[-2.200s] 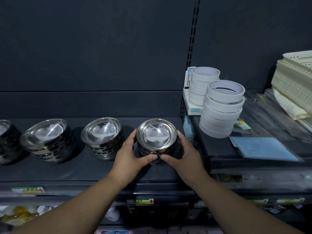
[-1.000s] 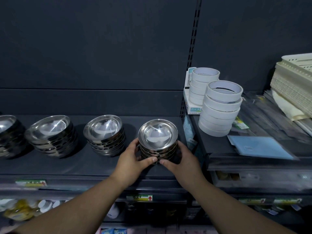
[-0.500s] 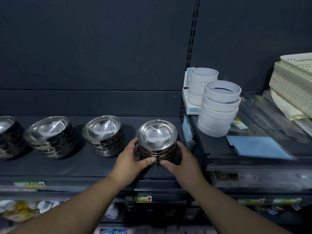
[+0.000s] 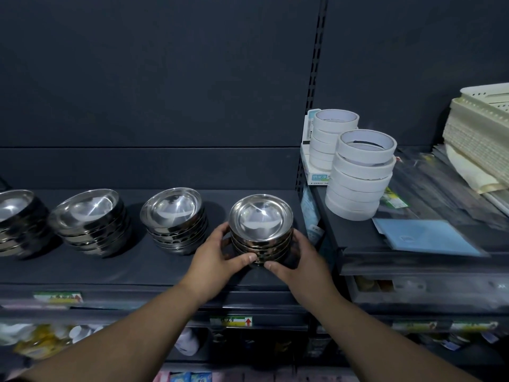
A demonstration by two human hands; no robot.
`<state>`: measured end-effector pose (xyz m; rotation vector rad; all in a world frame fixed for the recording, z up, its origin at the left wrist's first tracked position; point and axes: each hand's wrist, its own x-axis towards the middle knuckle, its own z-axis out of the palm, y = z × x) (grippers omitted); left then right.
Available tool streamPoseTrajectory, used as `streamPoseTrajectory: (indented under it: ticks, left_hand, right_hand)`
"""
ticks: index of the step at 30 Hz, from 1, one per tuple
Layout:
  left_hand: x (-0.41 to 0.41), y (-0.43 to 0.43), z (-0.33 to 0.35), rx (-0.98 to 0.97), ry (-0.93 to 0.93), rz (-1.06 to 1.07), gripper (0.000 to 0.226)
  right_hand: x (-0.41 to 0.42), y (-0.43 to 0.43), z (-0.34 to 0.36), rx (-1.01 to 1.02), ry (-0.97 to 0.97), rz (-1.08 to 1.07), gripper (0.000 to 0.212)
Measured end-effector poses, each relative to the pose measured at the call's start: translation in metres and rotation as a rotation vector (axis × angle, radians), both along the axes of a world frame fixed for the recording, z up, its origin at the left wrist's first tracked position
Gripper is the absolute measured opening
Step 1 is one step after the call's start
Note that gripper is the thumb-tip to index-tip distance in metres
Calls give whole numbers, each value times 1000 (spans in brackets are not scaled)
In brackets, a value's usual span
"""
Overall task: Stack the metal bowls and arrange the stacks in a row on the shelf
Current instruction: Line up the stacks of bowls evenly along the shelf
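Head view: the left grip, a bare hand, and the right grip curl round the lower bowls of a stack of shiny round steel bowls. The fingers wrap behind its sides and the two thumbs nearly meet at the front. The stack stands at the right end of the dark flat shelf, nearer the front lip than its neighbours; whether its base bears fully on the shelf I cannot tell. To its left, across a clear gap, sits a second steel bowl stack, then a third steel bowl stack and a fourth steel bowl stack cut off by the picture's left edge. These three lie further back in a rough line, so the held stack probably wants easing back to match. The squeeze takes only the lower bowls, so a quick shove could slide the loose upper ones off-centre. A drift right would knock the bowls against the black raised side shelf, whose edge stands just beside the right grip, with tall white tape rolls piled above. Open room lies behind the stack and in the leftward gap; forward, the lip is near.
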<state>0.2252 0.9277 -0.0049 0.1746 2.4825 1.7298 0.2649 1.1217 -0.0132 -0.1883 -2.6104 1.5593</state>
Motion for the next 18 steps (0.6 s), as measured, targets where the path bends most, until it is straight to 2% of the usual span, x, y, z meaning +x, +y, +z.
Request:
streamPoseTrajectory:
  ticks: [4,5,11,14,18]
  left_hand:
    - [7,-8,-3,-92,25,12,103]
    - [10,-11,-3,-133,35,20,101]
    - [34,-51,2,-418,235,13,68]
    - [46,-93,6,-469,284,-13,53]
    - [53,-166,9,-492,234,74,53]
  right_hand:
    - [14,-3,4,142,-106,-31,92]
    - [19,-3,5,189,-120,-53,91]
    - [50,-32,6,514,-72,-144,40]
    - [62,-70,6,525,-64,-112,38]
    - [62,-133,12,399,-44,-54,51]
